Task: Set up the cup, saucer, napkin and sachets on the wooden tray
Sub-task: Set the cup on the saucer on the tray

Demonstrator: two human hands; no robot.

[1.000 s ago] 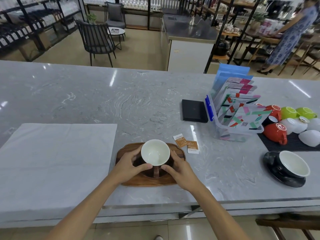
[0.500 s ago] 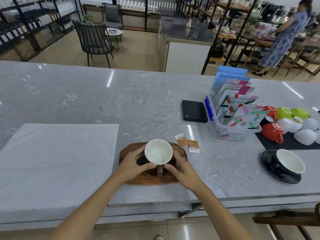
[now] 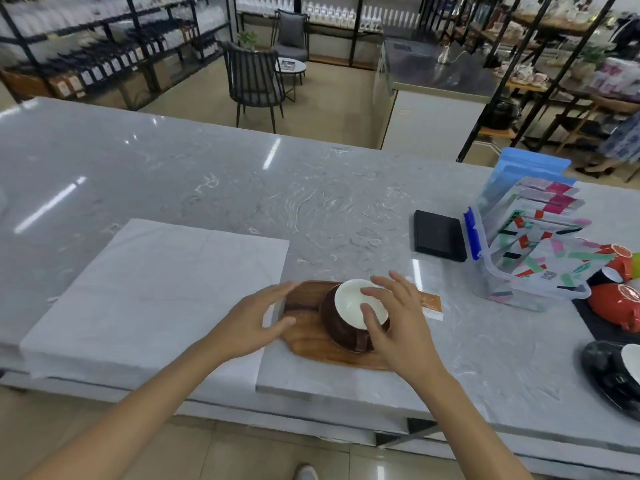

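A brown cup with a white inside (image 3: 349, 303) sits on a brown saucer (image 3: 334, 329) on the right half of the oval wooden tray (image 3: 311, 348). My right hand (image 3: 394, 317) hovers open over the cup's right side, fingers spread, partly hiding it. My left hand (image 3: 256, 315) is open at the tray's left end, above the edge of the white napkin stack (image 3: 156, 289). Orange and white sachets (image 3: 431, 304) lie on the counter just right of the tray, partly hidden by my right hand.
On the right stand a clear box of patterned packets (image 3: 530, 258), a black pad (image 3: 438, 235), red cups on a dark mat (image 3: 616, 306) and a black cup and saucer (image 3: 613, 375). The counter's front edge runs just below the tray.
Both hands have let go of the cup and saucer and opened. The left hand has shifted left towards the napkins. The camera has turned left.
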